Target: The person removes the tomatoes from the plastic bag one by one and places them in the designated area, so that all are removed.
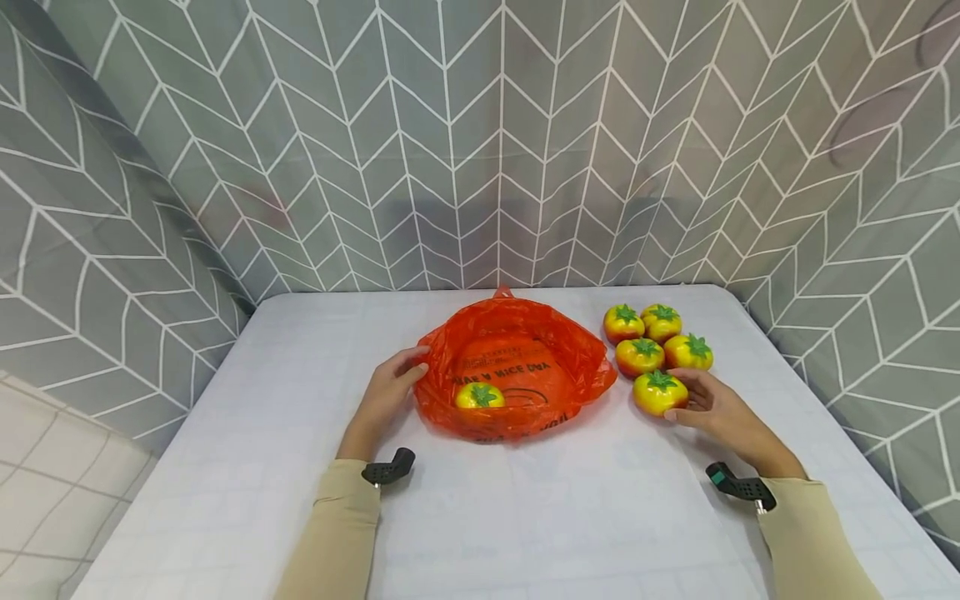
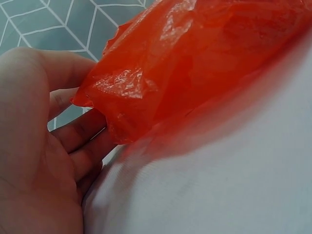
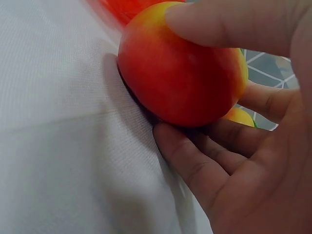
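Note:
A thin red plastic bag [image 1: 525, 312] lies spread on the table with its mouth wide and printed lettering inside. One yellow-and-red tomato [image 1: 480, 396] with a green leafy top sits in it, near the front left. My left hand [image 1: 386, 392] holds the bag's left rim; in the left wrist view the bag edge [image 2: 119, 92] lies between the fingers. To the right of the bag, my right hand [image 1: 712, 408] grips another tomato [image 1: 655, 396], thumb on its near side and fingers around the far side and underneath [image 3: 183, 80]. Whether that tomato touches the table is unclear.
Several more tomatoes [image 1: 639, 357] stand grouped just behind the right hand, at the back right of the white-covered table [image 1: 540, 517]. A grey curtain with white zigzag lines [image 1: 480, 150] hangs behind and along the sides. Each wrist carries a small black camera [image 1: 388, 468].

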Tool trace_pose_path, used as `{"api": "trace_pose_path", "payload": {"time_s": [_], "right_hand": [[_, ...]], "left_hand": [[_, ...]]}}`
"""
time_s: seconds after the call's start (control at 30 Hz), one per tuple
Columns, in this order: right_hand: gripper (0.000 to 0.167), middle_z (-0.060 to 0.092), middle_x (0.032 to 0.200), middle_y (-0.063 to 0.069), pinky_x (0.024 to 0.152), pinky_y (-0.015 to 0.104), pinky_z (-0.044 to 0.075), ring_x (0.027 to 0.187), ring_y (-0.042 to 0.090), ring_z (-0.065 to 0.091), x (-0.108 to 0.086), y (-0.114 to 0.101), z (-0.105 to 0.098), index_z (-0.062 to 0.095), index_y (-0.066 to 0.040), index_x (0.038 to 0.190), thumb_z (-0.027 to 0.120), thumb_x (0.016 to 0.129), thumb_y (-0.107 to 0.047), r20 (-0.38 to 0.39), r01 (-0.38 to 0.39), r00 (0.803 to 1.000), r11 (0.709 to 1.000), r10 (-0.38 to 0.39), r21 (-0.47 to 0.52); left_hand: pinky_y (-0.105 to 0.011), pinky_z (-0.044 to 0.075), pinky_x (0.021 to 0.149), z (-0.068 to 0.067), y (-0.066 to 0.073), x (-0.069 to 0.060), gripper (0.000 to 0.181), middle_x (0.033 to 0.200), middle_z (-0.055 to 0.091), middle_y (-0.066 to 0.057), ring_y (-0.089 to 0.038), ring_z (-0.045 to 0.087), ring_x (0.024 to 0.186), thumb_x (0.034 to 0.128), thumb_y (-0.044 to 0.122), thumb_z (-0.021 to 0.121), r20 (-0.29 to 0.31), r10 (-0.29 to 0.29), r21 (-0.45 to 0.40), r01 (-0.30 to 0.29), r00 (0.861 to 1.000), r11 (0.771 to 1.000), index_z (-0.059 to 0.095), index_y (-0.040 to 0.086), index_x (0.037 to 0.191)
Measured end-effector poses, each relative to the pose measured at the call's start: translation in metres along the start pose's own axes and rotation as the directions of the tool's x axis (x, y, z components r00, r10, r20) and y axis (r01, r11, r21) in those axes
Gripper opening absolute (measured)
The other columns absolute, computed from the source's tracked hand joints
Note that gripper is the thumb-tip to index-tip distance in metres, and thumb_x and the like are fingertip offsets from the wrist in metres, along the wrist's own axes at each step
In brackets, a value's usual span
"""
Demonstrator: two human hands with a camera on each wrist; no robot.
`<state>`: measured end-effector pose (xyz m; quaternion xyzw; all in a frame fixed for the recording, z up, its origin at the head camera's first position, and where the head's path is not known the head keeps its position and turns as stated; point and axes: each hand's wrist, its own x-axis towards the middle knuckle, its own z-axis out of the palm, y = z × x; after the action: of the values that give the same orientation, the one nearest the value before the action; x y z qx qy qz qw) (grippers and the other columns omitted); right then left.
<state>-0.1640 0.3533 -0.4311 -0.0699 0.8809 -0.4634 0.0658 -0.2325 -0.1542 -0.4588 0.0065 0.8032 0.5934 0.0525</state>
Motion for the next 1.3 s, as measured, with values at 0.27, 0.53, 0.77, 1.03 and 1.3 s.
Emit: {"api": "trace_pose_path", "payload": {"time_s": [0.27, 0.53, 0.77, 1.03, 1.3], "right_hand": [[0.068, 0.044, 0.144, 0.022, 0.089, 0.009, 0.041, 0.128, 0.041, 0.049, 0.0012, -0.0001, 0.0002, 0.037, 0.002, 0.146, 0.072, 0.093, -0.021, -0.006, 0.041, 0.999, 0.999, -0.041, -0.001], [0.069, 0.045, 0.145, 0.022, 0.089, 0.009, 0.042, 0.128, 0.041, 0.049, -0.0005, 0.0039, 0.0043, 0.036, 0.001, 0.147, 0.072, 0.093, -0.022, 0.011, 0.044, 0.999, 0.999, -0.044, -0.022], [0.071, 0.042, 0.146, 0.023, 0.088, 0.008, 0.041, 0.128, 0.043, 0.048, 0.0038, 0.0017, -0.0024, 0.034, 0.001, 0.148, 0.071, 0.094, -0.025, 0.019, 0.047, 0.999, 0.999, -0.046, -0.024], [0.072, 0.042, 0.147, 0.024, 0.087, 0.007, 0.041, 0.128, 0.043, 0.048, -0.0011, 0.0036, -0.0049, 0.034, 0.000, 0.150, 0.071, 0.094, -0.026, 0.020, 0.029, 0.999, 0.999, -0.029, -0.035], [0.075, 0.039, 0.149, 0.026, 0.091, 0.012, 0.044, 0.129, 0.046, 0.047, 0.0025, 0.0055, -0.0039, 0.032, 0.000, 0.151, 0.073, 0.093, -0.027, 0.032, 0.021, 0.999, 0.999, -0.020, -0.048]], "left_hand": [[-0.048, 0.037, 0.112, -0.0004, -0.0017, 0.0019, 0.039, 0.148, 0.050, -0.002, -0.026, 0.040, 0.140, 0.0994, 0.031, 0.061, -0.012, 0.011, 0.009, -0.011, 1.000, 1.000, 0.060, 0.024, 0.138], [-0.047, 0.036, 0.113, -0.0008, -0.0032, -0.0055, 0.038, 0.147, 0.051, -0.004, -0.026, 0.041, 0.140, 0.1001, 0.028, 0.060, -0.014, 0.013, 0.019, -0.013, 1.000, 1.000, 0.060, 0.022, 0.138], [-0.047, 0.042, 0.109, 0.0002, 0.0003, -0.0034, 0.038, 0.143, 0.053, 0.000, -0.025, 0.045, 0.135, 0.0993, 0.032, 0.061, -0.028, 0.009, -0.009, -0.010, 1.000, 1.000, 0.061, 0.025, 0.136], [-0.046, 0.040, 0.111, 0.0037, -0.0003, -0.0010, 0.038, 0.145, 0.052, -0.001, -0.025, 0.044, 0.137, 0.0993, 0.030, 0.060, -0.018, 0.016, 0.003, -0.016, 1.000, 1.000, 0.061, 0.024, 0.137], [-0.045, 0.040, 0.111, 0.0012, -0.0009, 0.0005, 0.038, 0.146, 0.051, 0.001, -0.023, 0.042, 0.138, 0.0990, 0.032, 0.062, -0.021, -0.004, -0.021, 0.004, 1.000, 1.000, 0.061, 0.026, 0.136]]}}
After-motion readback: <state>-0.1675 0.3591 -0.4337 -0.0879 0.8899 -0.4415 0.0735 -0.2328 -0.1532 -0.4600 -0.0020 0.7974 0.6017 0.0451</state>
